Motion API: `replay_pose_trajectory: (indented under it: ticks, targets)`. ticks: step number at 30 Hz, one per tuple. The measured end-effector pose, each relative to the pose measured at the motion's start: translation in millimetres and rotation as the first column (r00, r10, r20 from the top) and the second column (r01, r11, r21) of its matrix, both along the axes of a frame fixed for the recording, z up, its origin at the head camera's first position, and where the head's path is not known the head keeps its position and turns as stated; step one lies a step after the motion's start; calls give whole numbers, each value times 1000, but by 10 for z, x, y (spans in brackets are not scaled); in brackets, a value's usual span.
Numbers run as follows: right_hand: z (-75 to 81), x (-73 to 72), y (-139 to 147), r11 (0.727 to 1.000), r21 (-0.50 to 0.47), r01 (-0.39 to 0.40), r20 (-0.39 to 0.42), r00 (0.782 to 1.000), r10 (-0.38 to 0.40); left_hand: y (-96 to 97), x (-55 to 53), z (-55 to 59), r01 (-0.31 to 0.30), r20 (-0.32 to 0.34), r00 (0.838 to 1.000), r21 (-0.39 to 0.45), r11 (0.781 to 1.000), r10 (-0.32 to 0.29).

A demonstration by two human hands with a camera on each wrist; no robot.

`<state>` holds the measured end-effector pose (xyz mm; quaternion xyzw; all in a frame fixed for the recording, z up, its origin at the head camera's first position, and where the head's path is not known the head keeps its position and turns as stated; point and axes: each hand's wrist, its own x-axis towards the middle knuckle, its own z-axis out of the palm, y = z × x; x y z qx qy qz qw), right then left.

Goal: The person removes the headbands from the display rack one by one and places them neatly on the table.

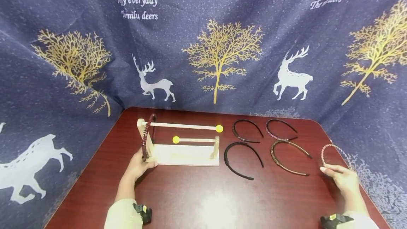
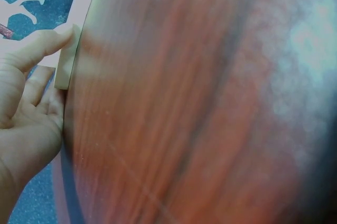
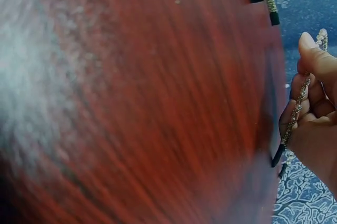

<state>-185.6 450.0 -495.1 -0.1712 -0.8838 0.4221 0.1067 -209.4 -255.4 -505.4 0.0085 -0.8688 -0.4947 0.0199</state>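
My left hand [image 1: 136, 165] grips the near left corner of a pale wooden headband rack [image 1: 184, 154]. In the left wrist view its thumb lies on the base's edge [image 2: 67, 60], with the fingers on the other side. A dark red beaded headband [image 1: 145, 137] hangs at the left end of the rack's upper rod, next to the upright. On the far right, my right hand [image 1: 343, 179] pinches a thin, pinkish beaded headband [image 1: 323, 153] between thumb and fingers. The right wrist view shows its black end tips below the hand.
Several headbands lie between rack and right hand: a dark one [image 1: 233, 128], a multicoloured one [image 1: 267, 130], a black one [image 1: 226, 156] and a gold one [image 1: 272, 153]. Yellow balls [image 1: 219, 128] cap the rack's rods. A blue printed curtain [image 1: 190, 80] surrounds the red-brown table [image 1: 178, 193].
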Motion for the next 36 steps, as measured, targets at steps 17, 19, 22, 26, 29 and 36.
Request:
replay_pose_trajectory:
  ticks: [17,19,22,26,29,36]
  targets:
    - [-31,-170,-36,968,194,-158,29,987,156,-21,-10,-21,1,-7,1000,9,1000,-1]
    - [-29,-174,-51,967,192,-166,36,986,162,-15,-6,-22,1,-3,1000,4,1000,-1]
    - [-31,-178,-59,961,223,-165,37,986,161,-4,-1,-22,4,-2,1000,-2,1000,-4]
    - [-31,-179,-59,945,288,-158,25,987,157,1,3,-18,5,-8,1000,4,1000,-5]
    - [-33,-182,-53,943,292,-159,28,987,158,0,11,-16,0,-7,1000,8,1000,0]
    - [-64,-154,-39,968,218,-124,0,992,127,14,20,-31,1,-9,1000,28,1000,-1]
